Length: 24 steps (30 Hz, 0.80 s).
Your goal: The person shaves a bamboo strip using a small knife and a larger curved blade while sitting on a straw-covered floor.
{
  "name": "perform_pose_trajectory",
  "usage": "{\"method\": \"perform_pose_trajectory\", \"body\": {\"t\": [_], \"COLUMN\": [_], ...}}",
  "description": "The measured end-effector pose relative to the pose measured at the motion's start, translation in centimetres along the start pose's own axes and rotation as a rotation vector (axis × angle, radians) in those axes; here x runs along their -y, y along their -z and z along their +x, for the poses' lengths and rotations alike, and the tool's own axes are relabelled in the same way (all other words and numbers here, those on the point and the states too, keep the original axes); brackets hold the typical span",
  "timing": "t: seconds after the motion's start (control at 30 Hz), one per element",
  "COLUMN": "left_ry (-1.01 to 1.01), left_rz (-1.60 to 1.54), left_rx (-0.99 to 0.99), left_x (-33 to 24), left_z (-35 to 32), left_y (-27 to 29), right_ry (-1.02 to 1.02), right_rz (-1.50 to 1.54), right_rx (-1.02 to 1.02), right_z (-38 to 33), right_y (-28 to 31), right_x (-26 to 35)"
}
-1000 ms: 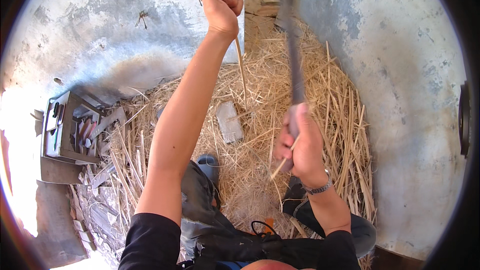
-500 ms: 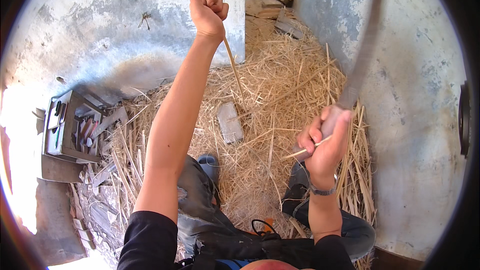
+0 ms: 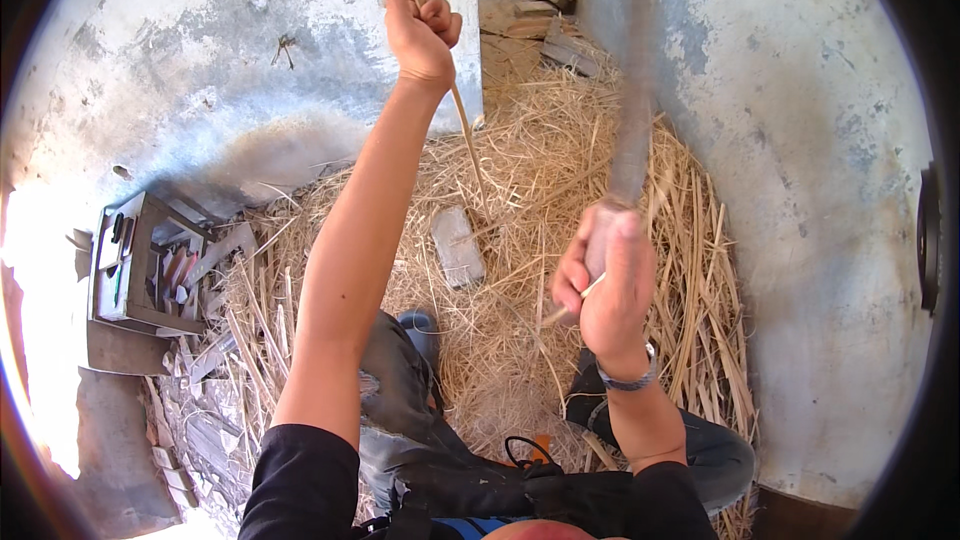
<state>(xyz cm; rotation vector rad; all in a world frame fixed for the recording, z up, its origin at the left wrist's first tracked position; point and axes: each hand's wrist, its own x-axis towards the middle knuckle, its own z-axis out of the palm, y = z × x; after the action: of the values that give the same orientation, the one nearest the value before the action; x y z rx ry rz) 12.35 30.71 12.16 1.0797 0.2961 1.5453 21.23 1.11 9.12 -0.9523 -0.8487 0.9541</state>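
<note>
**Splitting a cane with a long blade**

A wooden tool box (image 3: 135, 265) sits far left on the floor. The left hand (image 3: 420, 30) is raised high, fingers wrapped tight round a thin cane (image 3: 465, 130) whose lower end rests in the straw (image 3: 530, 190) near a flat block (image 3: 457, 245). The right hand (image 3: 605, 285) is clenched on the handle of a long blade (image 3: 632, 90), blurred with motion. Best to hold the cane upright and steady and keep the left fingers well above the blade's path.
</note>
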Motion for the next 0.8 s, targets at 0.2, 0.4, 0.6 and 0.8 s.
{"method": "perform_pose_trajectory", "body": {"t": [0.2, 0.4, 0.6, 0.8], "left_ry": [-0.003, 0.016, 0.011, -0.02], "left_rz": [0.025, -0.014, -0.073, 0.022], "left_rx": [0.003, 0.037, 0.052, 0.018], "left_x": [1.1, 1.6, 1.7, 2.3], "left_z": [-0.3, -0.5, 0.0, 0.3], "left_y": [-2.1, -1.4, -2.2, -2.8], "right_ry": [-0.429, -0.806, 0.027, -0.813], "right_rz": [-0.179, 0.208, -0.036, -0.085], "right_rx": [-0.013, -0.189, -0.16, -0.273], "right_z": [-3.2, -1.2, 0.3, -6.1], "right_y": [5.1, 4.5, 0.7, 6.5], "right_x": [-13.8, -9.5, -8.4, -28.1]}}
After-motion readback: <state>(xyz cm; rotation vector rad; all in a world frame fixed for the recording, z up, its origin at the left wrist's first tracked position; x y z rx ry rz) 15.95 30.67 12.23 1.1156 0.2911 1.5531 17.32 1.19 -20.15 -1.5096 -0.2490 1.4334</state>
